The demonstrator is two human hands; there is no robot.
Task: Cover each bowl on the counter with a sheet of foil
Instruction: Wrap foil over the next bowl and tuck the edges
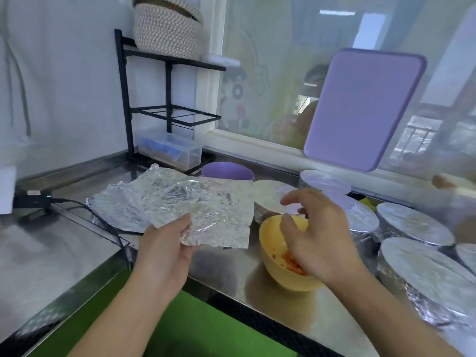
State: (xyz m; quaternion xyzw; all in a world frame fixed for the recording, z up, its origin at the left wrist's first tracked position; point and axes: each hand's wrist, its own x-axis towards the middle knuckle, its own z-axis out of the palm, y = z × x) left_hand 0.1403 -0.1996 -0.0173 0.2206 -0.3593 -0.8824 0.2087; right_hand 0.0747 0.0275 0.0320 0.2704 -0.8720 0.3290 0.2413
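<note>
— Two bowls are left uncovered in the head view: a yellow bowl [280,256] near the front edge of the desk [226,276], and a purple bowl [228,171] further back, partly hidden behind the foil sheet [175,202]. How is the sheet held?

— A near corner of it is pinched by the left hand [167,243], thumb on top, and the rest is carried in the air left of the yellow bowl. The right hand [314,240] is spread over that bowl, fingers loosely bent, nothing grasped.

— What could go wrong?

— The sheet is thin, crinkled and already creased, so a tear is likely if it is pulled by one corner. It could also be laid off centre and leave part of the round rim bare. Orange food is seen inside; a sagging sheet might be soiled.

— And the bowl itself?

— Smooth plastic on polished steel, it seems, so it may be slid or tipped while edges are pressed. Several foil-covered bowls [414,222] stand close on the right and could be knocked.
</note>
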